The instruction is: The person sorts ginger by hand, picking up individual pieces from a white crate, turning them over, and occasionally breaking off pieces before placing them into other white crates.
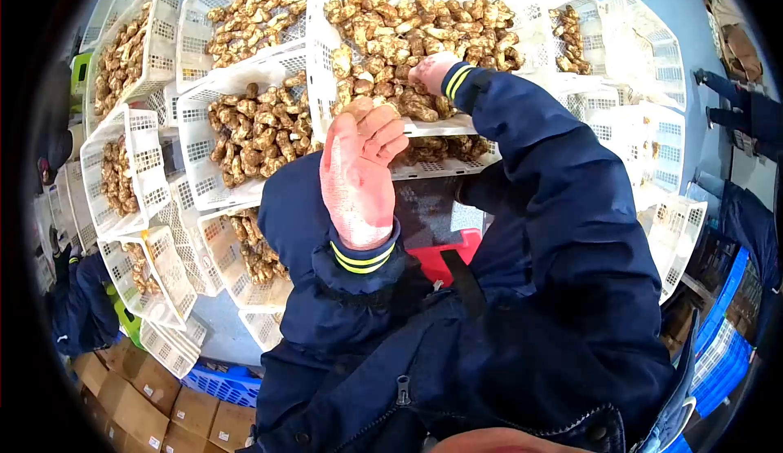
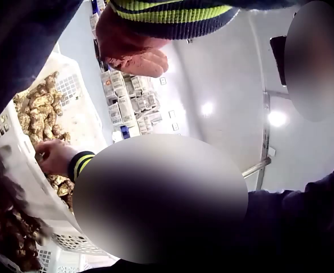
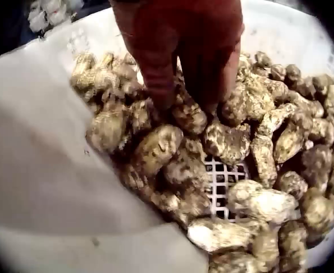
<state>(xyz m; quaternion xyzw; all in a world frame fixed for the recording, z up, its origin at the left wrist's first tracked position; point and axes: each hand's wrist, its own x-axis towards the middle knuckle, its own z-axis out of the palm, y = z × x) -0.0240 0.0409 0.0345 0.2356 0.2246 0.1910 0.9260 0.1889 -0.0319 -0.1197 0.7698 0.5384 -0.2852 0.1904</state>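
Note:
Brown-and-cream mushrooms (image 1: 400, 41) lie heaped in a large white plastic crate (image 1: 322, 61). My right hand (image 1: 434, 72) reaches into its front part; the right wrist view shows the fingers of this hand (image 3: 184, 51) pointing down, with a mushroom (image 3: 190, 116) between thumb and fingertips. Beside them the crate's grid floor (image 3: 218, 185) shows through a gap. My left hand (image 1: 359, 172) is raised at the crate's front edge, palm up, fingers loosely bent, holding nothing. The left wrist view has the left hand (image 2: 133, 48) at the top and the right hand (image 2: 56, 157) among mushrooms.
More white crates of mushrooms stand on the left (image 1: 192, 135) and right (image 1: 563, 13), and another lies below the front edge (image 1: 444, 163). Something red (image 1: 444, 257) is near my lap. Cardboard boxes (image 1: 139, 404) and blue crates (image 1: 722, 363) stand farther out. Other people are at both sides.

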